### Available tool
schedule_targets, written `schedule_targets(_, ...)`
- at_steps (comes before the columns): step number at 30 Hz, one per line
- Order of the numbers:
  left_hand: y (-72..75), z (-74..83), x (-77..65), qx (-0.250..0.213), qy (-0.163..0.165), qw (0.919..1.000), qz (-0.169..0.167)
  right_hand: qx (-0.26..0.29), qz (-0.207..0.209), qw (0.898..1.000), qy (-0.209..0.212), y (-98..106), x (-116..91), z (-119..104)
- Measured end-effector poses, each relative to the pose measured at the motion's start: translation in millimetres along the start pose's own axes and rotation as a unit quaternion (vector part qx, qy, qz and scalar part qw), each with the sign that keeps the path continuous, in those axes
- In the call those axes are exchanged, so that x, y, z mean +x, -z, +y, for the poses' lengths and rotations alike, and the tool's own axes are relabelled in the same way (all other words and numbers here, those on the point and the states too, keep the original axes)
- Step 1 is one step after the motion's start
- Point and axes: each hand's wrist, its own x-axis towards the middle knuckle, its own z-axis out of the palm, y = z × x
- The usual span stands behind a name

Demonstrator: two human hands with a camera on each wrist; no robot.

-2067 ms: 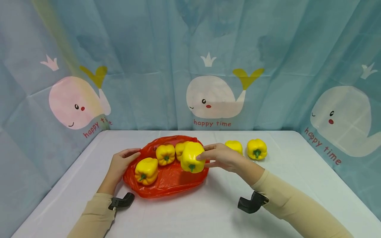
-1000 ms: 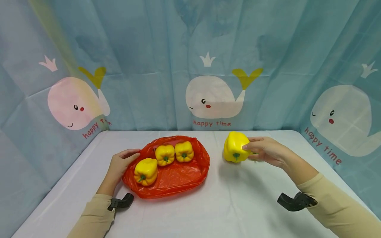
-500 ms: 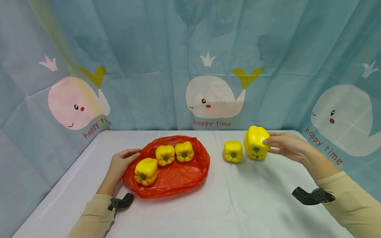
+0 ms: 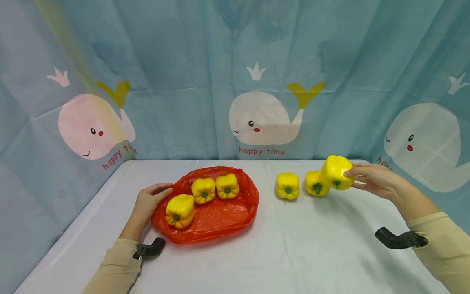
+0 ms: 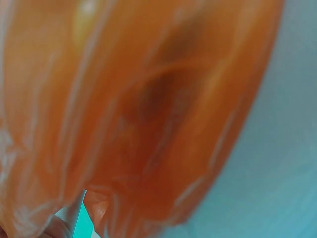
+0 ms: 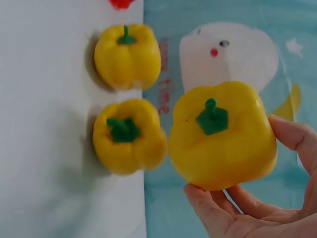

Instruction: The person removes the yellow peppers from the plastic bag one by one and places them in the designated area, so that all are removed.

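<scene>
In the head view my right hand (image 4: 376, 179) holds a yellow bell pepper (image 4: 335, 173) above the table at the back right. The right wrist view shows my thumb and fingers around that pepper, its green stem facing the camera. A red plastic bag (image 4: 220, 218) lies spread at the left with its mouth wide, and my left hand (image 4: 145, 206) grips its left rim. Inside the bag sit three yellow bell peppers: one at the front left (image 4: 180, 211) and two farther back. The bag's orange-red film (image 5: 138, 124) fills most of the left wrist view, hiding most of that hand.
Two more yellow bell peppers stand side by side on the white table (image 4: 286, 245): a left one (image 4: 287, 185) and a right one (image 4: 315, 183), the latter partly behind the held pepper. A blue whale-print curtain (image 4: 183, 81) closes off the back and sides.
My right hand has carried the pepper from over the bag to the right, past the two standing peppers. The left hand and the bag have stayed in place.
</scene>
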Motion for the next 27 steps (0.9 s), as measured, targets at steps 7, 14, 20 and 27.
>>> schedule_targets(7,1.6,2.1,0.3,-0.008,-0.007,0.9999,-0.004,-0.011,-0.001,1.000,-0.006,15.6,5.5,15.0)
schedule_targets(14,1.3,0.5,-0.5,-0.008,-0.002,1.0000,-0.005,-0.017,-0.004,1.000,-0.008,31.4,7.9,26.3)
schedule_targets(20,0.5,2.0,-1.2,-0.009,-0.006,0.9999,-0.009,0.007,0.009,0.999,-0.033,41.3,12.2,38.5)
schedule_targets(27,0.4,-0.1,-0.9,0.001,-0.003,0.9999,-0.011,-0.005,0.009,0.999,-0.042,41.5,26.3,46.8)
